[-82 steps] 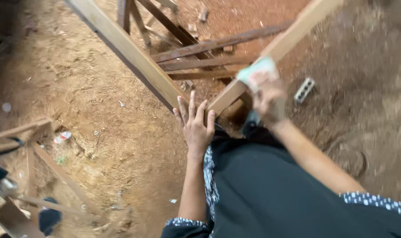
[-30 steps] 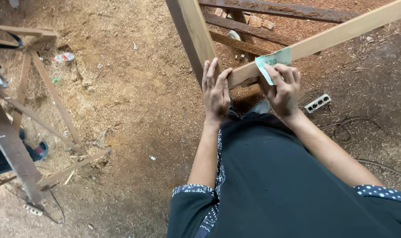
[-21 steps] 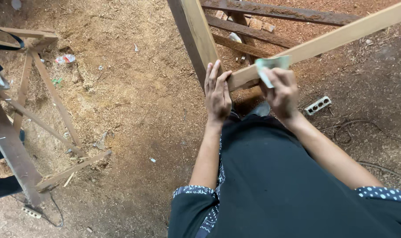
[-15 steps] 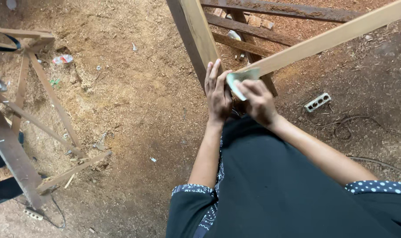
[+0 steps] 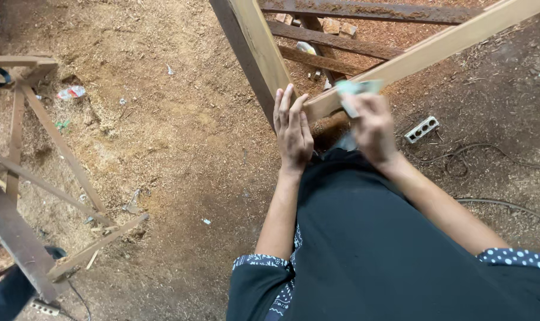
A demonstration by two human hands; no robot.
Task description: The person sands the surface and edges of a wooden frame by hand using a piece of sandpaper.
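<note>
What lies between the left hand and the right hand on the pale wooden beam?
In the head view, only bare beam lies between the left hand and right hand.

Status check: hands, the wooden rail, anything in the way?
Left hand flat at rail end. Right hand presses greenish sanding pad on it. Nothing blocking.

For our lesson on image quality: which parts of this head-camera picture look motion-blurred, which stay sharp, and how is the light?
Head view: the right hand and the pale green sheet it holds are smeared by motion; the left hand, flat on the wooden bar, is crisp, as is the sawdust-strewn ground; the light is soft and even, with no glare or hard shadows.
</note>
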